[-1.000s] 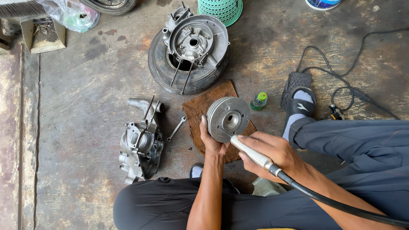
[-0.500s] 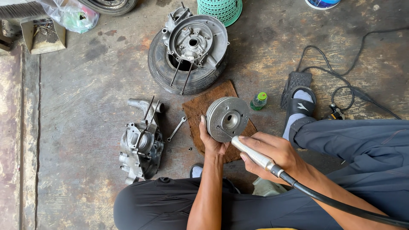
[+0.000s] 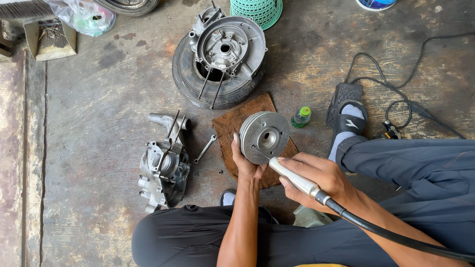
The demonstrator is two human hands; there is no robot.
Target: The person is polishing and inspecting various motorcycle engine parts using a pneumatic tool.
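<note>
Against left fingers [image 3: 236, 148]: tilted metal drum [image 3: 265, 137].

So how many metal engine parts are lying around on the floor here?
3. An engine casing rests on a tyre, another casing lies left of the mat, and the left hand holds a round finned part. More may lie outside the view.

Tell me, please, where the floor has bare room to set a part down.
Bare concrete lies left of the tyre and above the engine casing. Crowded: the brown mat with the metal disc, spanner, bottle.
</note>
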